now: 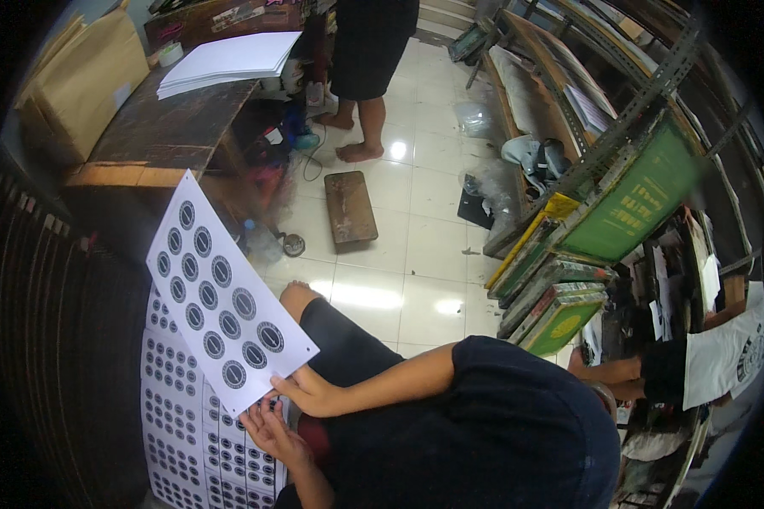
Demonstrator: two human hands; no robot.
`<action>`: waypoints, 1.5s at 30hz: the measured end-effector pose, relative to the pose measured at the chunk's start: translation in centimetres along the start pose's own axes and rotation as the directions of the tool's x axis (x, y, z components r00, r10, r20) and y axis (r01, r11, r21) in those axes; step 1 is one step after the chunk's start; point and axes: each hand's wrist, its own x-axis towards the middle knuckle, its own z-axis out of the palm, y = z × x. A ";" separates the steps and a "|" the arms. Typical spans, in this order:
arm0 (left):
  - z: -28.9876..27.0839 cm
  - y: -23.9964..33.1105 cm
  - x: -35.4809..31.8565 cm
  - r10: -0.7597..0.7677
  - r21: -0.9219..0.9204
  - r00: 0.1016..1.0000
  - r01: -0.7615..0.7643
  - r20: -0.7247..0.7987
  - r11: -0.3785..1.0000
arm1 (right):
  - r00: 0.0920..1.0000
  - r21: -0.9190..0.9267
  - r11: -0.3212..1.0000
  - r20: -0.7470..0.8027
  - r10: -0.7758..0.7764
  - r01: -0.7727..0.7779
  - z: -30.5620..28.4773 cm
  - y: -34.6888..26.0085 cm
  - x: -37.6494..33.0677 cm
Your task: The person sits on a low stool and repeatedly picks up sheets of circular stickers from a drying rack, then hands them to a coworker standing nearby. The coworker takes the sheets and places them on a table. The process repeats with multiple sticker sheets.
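A white sheet [221, 297] printed with rows of round black emblems slants upward in front of me. My right hand [311, 394] grips its lower right edge, with the thumb lying on the printed face. Just below, my left hand [273, 437] has its fingers apart and loosely bent, with a fingertip close to the sheet's bottom corner; whether it touches is hard to see. Under the raised sheet lie more white sheets [171, 399] with smaller emblems in grids, partly hidden by the raised sheet and my hands.
A dark wooden desk [174, 127] bears a white paper stack [229, 61] and a brown paper bundle [85, 89]. On the tiled floor sits a low wooden block [351, 208]. Green-faced frames [628, 204] lean by the rack. One person [369, 51] stands ahead, another [726, 360] at right.
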 end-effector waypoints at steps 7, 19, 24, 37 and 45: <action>-0.6 1.4 -1.4 -0.154 -0.097 0.977 0.141 -0.147 0.985 | 0.995 -0.304 0.951 0.054 0.079 -0.059 0.5 3.1 -3.4; -6.7 -1.9 -1.6 -0.346 -0.390 0.816 0.163 -0.463 0.906 | 0.873 -0.889 0.069 0.459 0.164 0.454 -9.4 0.5 -2.0; -21.2 -10.0 -5.5 -0.381 -0.346 0.808 0.235 -0.450 0.908 | 0.959 -0.951 0.161 0.276 0.061 0.263 -11.8 -1.0 -0.7; -29.1 -16.5 -3.7 -0.441 -0.591 0.549 -0.125 -0.710 0.797 | 0.968 -0.962 0.115 0.252 0.006 0.249 -11.8 0.9 -0.3; -26.2 -18.4 -1.0 -0.500 -0.523 0.379 0.048 -0.779 0.851 | 0.971 -0.962 0.136 0.237 -0.005 0.236 -12.1 0.8 -0.3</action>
